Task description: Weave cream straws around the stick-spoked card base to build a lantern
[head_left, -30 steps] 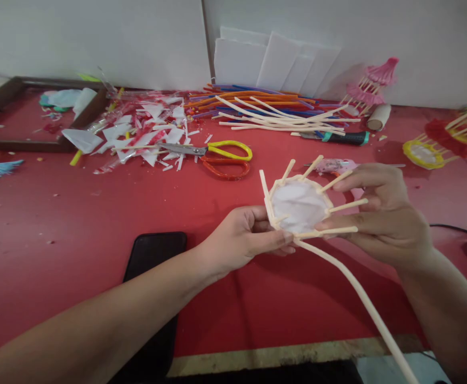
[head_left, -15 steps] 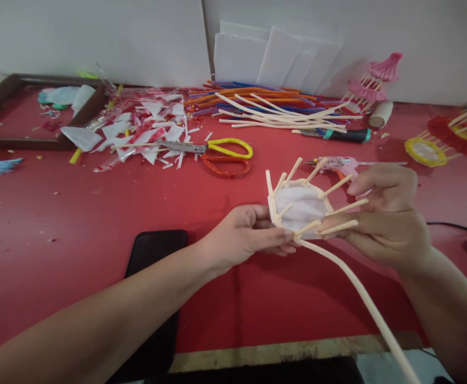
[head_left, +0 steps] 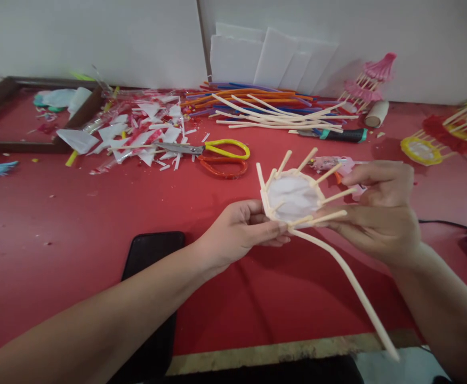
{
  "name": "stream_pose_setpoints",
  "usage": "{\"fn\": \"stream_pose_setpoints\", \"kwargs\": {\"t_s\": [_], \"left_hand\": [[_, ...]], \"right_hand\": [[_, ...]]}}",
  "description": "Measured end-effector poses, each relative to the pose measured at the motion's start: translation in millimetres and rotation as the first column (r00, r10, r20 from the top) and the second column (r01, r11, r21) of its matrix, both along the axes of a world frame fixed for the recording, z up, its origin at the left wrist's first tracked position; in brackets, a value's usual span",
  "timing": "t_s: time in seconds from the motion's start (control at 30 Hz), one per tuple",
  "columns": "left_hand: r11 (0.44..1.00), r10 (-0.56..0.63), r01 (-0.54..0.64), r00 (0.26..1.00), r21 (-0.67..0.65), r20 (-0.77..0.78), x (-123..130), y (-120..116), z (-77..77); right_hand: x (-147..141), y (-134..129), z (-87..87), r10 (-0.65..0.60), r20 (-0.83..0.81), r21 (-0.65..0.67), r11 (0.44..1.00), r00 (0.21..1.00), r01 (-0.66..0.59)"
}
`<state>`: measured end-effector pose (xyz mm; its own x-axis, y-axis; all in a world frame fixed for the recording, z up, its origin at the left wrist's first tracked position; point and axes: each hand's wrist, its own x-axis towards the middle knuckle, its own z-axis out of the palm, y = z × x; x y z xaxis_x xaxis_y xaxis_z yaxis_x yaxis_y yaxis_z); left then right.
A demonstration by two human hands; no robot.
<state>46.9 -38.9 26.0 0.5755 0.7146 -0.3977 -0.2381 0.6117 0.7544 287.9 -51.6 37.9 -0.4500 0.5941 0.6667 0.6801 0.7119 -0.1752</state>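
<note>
Between my hands, above the table, is a small round basket-like craft piece point(head_left: 291, 198) with a white base and several cream sticks standing around its rim. My left hand point(head_left: 249, 228) pinches its lower left edge between thumb and fingers. From that same edge a long cream pipe cleaner point(head_left: 349, 274) trails down to the right, its far end free. At the right side, my right hand point(head_left: 385, 210) has its fingertips closed on the rim near the lower right sticks. Its index finger is bent and raised. Behind it lies a pink glue gun point(head_left: 333, 164), partly hidden.
Yellow-and-red handled scissors point(head_left: 223, 152) lie by white and red scraps point(head_left: 149, 128). Loose pipe cleaners point(head_left: 273, 113) and a cutter point(head_left: 343, 135) sit along the wall. A black phone point(head_left: 153, 250) is under my left forearm. Finished pink point(head_left: 371, 80) and red-yellow point(head_left: 437, 141) pieces stand right.
The craft piece has moved slightly left and up, with both hands. The trailing pipe cleaner's free end has come into view at the lower right.
</note>
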Motion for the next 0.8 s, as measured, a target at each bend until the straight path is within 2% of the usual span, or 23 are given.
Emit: {"fn": "stream_pose_setpoints", "kwargs": {"t_s": [0.13,0.53,0.63,0.7,0.8], "left_hand": [[0.999,0.051,-0.051,0.998,0.006,-0.033,0.2,0.5,0.4],[0.999,0.039,-0.039,0.999,-0.009,0.004,-0.9,-0.4,-1.9],[0.994,0.112,-0.112,0.994,-0.007,0.006,0.0,0.0,-3.6],[0.98,0.197,-0.197,0.98,0.009,0.002,0.7,0.5,-4.9],[0.958,0.283,-0.282,0.959,0.046,-0.015,1.1,1.3,-6.6]], "right_hand": [[-2.1,0.2,-2.2,-0.033,0.027,-0.019,0.999,0.999,0.034],[-3.5,0.3,-3.9,-0.042,0.04,0.003,0.999,0.998,0.042],[-5.6,-1.6,-1.9,-0.087,0.008,0.04,0.995,0.996,0.086],[-6.6,-3.8,0.2,-0.097,-0.09,0.058,0.993,0.991,0.102],[-8.3,-8.0,1.0,-0.028,-0.226,-0.08,0.997,0.974,0.01]]}}
